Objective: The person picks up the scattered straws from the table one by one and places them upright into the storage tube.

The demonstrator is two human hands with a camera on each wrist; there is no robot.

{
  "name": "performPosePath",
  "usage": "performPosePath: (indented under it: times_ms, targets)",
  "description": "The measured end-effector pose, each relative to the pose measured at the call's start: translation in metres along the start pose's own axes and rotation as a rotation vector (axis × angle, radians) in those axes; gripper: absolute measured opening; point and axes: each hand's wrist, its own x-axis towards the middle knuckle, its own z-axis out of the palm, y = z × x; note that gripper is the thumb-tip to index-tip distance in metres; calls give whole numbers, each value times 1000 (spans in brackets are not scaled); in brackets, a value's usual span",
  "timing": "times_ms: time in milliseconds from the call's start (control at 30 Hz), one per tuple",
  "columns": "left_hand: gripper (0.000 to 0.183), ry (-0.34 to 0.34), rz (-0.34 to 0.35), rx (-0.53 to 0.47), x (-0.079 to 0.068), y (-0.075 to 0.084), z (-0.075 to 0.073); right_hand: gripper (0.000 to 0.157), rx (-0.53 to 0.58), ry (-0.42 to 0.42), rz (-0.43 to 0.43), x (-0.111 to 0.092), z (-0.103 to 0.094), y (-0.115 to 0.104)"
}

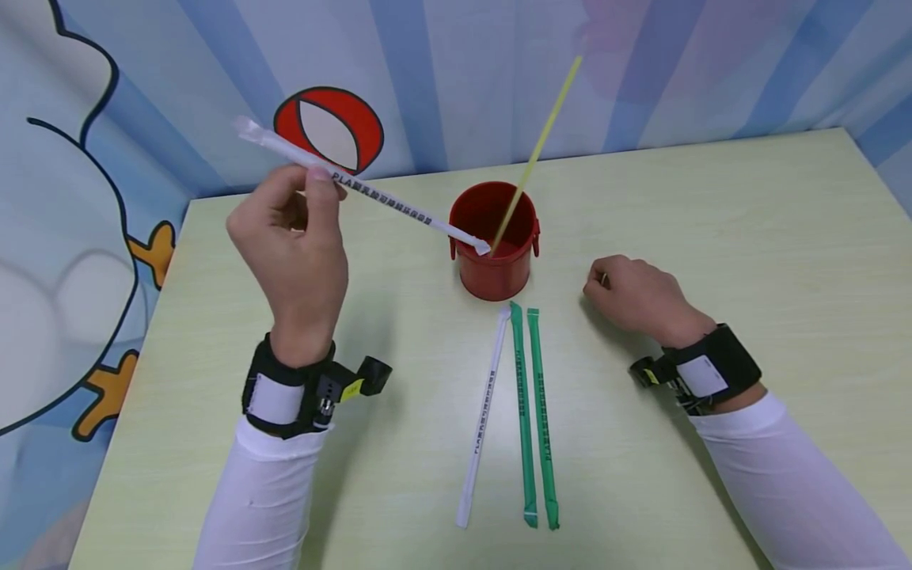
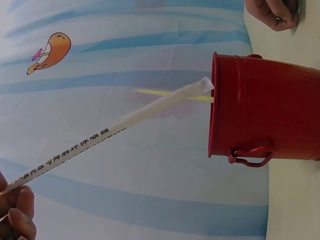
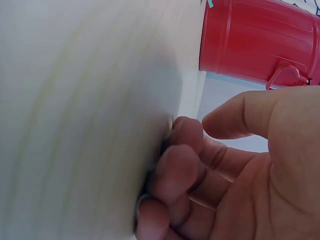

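Observation:
My left hand (image 1: 295, 237) pinches a white paper-wrapped straw (image 1: 392, 202) between thumb and fingers, high at the left. The straw slants down to the right, and its lower end overlaps the mouth of a small red bucket (image 1: 495, 277) in the head view. In the left wrist view, that straw's tip (image 2: 200, 87) is right by the bucket's rim. A bare yellow straw (image 1: 537, 150) leans inside the bucket. My right hand (image 1: 641, 297) rests on the table right of the bucket, fingers loosely curled, holding nothing; the right wrist view shows its fingertips (image 3: 175, 167) against the tabletop.
In front of the bucket lie another white wrapped straw (image 1: 484, 419) and two green wrapped straws, one on the left (image 1: 523, 419) and one on the right (image 1: 544, 427). A blue striped cloth with cartoon prints (image 1: 470, 79) hangs behind the pale wooden table (image 1: 755, 237).

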Motion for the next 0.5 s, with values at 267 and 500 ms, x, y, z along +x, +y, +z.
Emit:
performPosePath:
  times_ms: [267, 500]
  targets:
    - [26, -27, -8, -5, -4, 0, 4, 24, -2, 0, 0, 0, 0, 0]
    - [22, -102, -21, 2, -13, -3, 13, 23, 2, -1, 4, -1, 1, 0]
